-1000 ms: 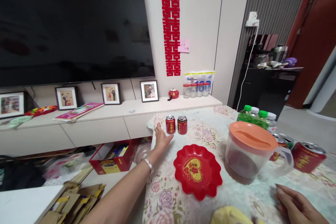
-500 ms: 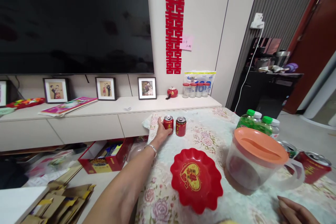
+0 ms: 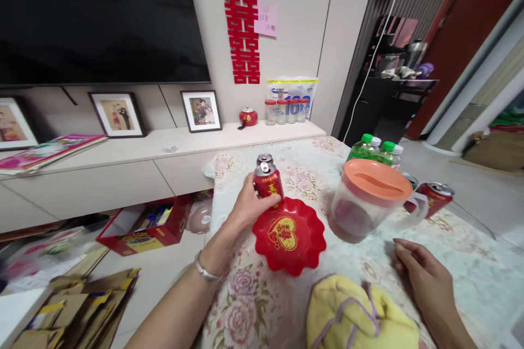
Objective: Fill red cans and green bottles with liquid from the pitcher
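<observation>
A red drink can [image 3: 270, 181] with yellow lettering is in my left hand [image 3: 250, 203], with my fingers and thumb wrapped round it. The can is upright, just over the far rim of the red scalloped plate [image 3: 309, 237], which has a gold heart printed in its middle. Behind it a second can [image 3: 265, 158] stands on the cloth, mostly hidden. My right hand [image 3: 428, 272] rests on the tablecloth at the right, its fingers loosely stretched out and holding nothing. Near it lies a yellow cloth item [image 3: 347, 311] with purple trim.
A clear pitcher [image 3: 356, 212] with an orange lid stands right of the plate. Behind it are green-capped bottles [image 3: 362, 147] and a large red can [image 3: 436, 196]. A low white cabinet [image 3: 184, 144] runs along the wall. A red box [image 3: 164, 237] sits on the floor left of the table.
My left hand has brought one can back toward me, from beside the other can to the plate's far edge. My view has shifted, showing more of my right hand and the yellow cloth item.
</observation>
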